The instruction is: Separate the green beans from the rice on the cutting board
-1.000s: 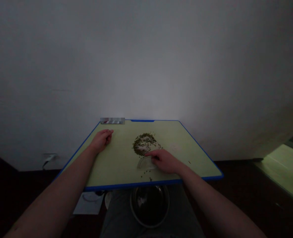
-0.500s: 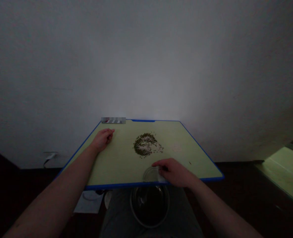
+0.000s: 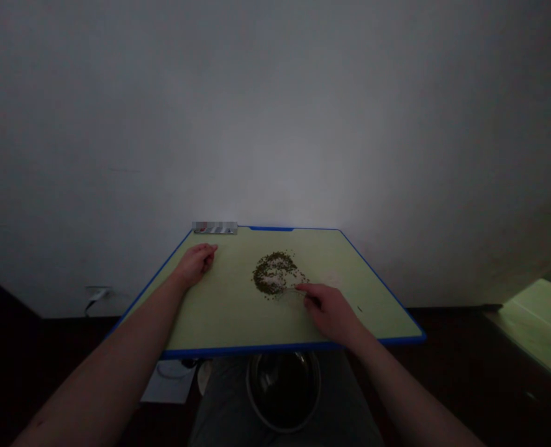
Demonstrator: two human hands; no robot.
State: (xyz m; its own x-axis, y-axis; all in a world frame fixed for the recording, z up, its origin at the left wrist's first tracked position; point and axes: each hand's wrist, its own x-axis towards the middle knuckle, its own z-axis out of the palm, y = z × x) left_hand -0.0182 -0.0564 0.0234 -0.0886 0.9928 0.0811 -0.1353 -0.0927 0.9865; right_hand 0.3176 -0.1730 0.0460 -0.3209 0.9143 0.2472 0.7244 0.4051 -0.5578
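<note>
A heap of small green beans (image 3: pixel 263 273), like mung beans, lies mid-table with pale grains (image 3: pixel 275 280) among them. My right hand (image 3: pixel 327 307) is closed on the edge of a clear, round plastic lid (image 3: pixel 290 293), seen nearly edge-on at the heap's near side. Its grip covers part of the lid. Resting on the left of the pale tabletop (image 3: pixel 223 310), well apart from the beans, my left hand (image 3: pixel 197 262) is curled into a loose fist with nothing visible in it. A round metal bowl (image 3: pixel 284 391) sits on my lap below the table's front edge.
A blue rim (image 3: pixel 256 350) edges the table, which stands against a grey wall (image 3: pixel 275 124). A blurred-out flat object (image 3: pixel 215 228) lies at the far left corner. Right of my hand is a small dark sliver (image 3: pixel 359 308). A plug with a cable (image 3: pixel 99 294) is at the lower left wall.
My right hand drew the lid from the heap to the table's front edge, then carried it back to the heap. Stray beans near the front edge are gone. My left hand stayed put.
</note>
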